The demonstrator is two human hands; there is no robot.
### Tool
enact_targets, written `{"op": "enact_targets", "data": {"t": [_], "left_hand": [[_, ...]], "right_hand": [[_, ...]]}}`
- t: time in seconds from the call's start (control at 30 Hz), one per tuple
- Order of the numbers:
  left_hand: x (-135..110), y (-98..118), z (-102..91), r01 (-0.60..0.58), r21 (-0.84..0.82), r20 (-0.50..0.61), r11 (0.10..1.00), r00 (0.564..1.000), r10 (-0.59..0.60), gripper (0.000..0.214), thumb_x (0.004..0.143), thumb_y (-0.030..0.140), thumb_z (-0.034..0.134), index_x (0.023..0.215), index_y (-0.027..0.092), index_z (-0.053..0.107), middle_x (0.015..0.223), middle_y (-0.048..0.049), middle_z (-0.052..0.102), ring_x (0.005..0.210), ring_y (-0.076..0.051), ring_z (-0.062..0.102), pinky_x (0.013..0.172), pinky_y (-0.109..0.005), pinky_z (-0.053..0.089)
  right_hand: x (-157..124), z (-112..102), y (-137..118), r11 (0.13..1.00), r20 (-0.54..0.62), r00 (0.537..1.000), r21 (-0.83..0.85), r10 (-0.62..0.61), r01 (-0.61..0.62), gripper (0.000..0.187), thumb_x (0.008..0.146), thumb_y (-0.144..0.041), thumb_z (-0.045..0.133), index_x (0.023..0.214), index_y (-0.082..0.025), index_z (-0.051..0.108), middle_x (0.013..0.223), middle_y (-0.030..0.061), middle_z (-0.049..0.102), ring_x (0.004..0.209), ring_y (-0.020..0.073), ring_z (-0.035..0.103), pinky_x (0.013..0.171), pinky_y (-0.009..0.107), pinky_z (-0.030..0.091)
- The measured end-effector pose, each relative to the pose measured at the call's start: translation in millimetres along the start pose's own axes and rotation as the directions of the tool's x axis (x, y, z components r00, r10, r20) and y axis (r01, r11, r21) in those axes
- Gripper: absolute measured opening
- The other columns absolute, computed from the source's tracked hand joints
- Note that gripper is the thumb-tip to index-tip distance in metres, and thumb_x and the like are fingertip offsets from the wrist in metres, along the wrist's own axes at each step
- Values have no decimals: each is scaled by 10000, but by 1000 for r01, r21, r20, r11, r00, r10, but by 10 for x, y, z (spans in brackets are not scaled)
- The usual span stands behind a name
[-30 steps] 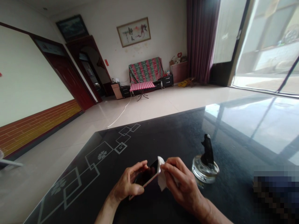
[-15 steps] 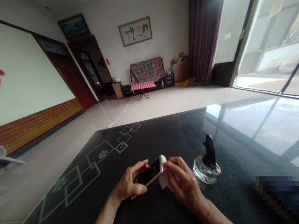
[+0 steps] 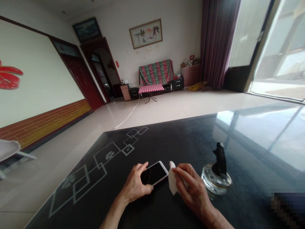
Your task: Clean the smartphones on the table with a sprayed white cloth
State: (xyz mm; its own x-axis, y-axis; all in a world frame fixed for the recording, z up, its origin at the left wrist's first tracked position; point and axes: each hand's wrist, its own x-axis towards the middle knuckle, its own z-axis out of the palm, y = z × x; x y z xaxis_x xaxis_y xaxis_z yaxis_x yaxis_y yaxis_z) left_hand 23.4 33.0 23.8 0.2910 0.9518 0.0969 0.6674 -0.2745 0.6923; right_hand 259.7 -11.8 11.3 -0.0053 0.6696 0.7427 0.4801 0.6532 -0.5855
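Observation:
A smartphone (image 3: pixel 154 174) with a dark screen and a pale frame is gripped at its near left end by my left hand (image 3: pixel 137 186), thumb along one long edge and fingers along the other. Just right of its far end, my right hand (image 3: pixel 192 185) pinches a crumpled white tissue (image 3: pixel 172 182). A small gap separates the tissue from the phone. To the right of that hand stands a round clear spray bottle (image 3: pixel 216 179) with a black trigger head, apart from both hands.
Both hands are over a glossy black table (image 3: pixel 176 140) with grey square and flower patterns on its left side. A blurred-out dark object (image 3: pixel 288 208) lies at the right edge. Beyond are a white chair (image 3: pixel 9 150) and a small checked table (image 3: pixel 152 88).
The tissue has come away from the phone's end as my right hand shifted right. The phone now lies flatter, its screen turned up more. My view has swung slightly left.

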Motion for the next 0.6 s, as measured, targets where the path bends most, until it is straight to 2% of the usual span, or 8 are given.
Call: {"op": "enact_targets", "data": {"t": [0.17,0.3,0.4,0.47,0.53,0.6], "left_hand": [[-14,122,77,98,311,-11,945,995,-99,850,554,265,701,1364,152,471,1150,-88,574,1103,-277,515,976,-323,397],[-39,251,125,195,451,-29,871,978,-204,869,609,346,670,1406,123,406,1170,-127,563,1116,-303,514,961,-339,398],[-85,334,116,260,482,-34,836,960,-279,925,638,447,671,1438,118,342,1204,-173,550,1112,-352,533,937,-400,410],[-124,362,49,263,454,4,851,955,-297,994,647,546,667,1460,116,289,1245,-199,539,1122,-373,540,923,-417,420],[-160,356,-73,223,400,59,889,962,-268,1001,682,607,630,1472,119,257,1232,-197,567,1121,-365,555,907,-410,438],[-182,316,-221,149,378,94,914,976,-197,915,745,557,593,1475,127,249,1183,-175,607,1086,-337,585,894,-405,458]], "right_hand": [[-55,51,48,999,73,997,-37,1,2,227,902,-118,482,1091,-189,585,956,66,527,827,144,572,716,252,501],[-84,81,57,997,108,994,-70,21,-14,215,913,-133,467,1080,-185,591,955,67,523,812,141,570,719,258,499],[-91,89,68,998,132,991,-64,22,-13,214,915,-142,464,1077,-189,595,962,66,523,822,146,571,727,264,498],[-90,85,81,998,138,990,-60,19,-11,218,913,-143,467,1082,-192,594,975,67,524,835,148,572,732,265,497],[-89,78,96,998,132,991,-63,18,-10,219,910,-143,473,1086,-193,593,983,67,524,836,147,571,732,264,495],[-89,70,110,998,119,993,-66,16,-9,218,908,-142,478,1087,-194,591,980,65,525,833,146,569,736,264,492]]}}
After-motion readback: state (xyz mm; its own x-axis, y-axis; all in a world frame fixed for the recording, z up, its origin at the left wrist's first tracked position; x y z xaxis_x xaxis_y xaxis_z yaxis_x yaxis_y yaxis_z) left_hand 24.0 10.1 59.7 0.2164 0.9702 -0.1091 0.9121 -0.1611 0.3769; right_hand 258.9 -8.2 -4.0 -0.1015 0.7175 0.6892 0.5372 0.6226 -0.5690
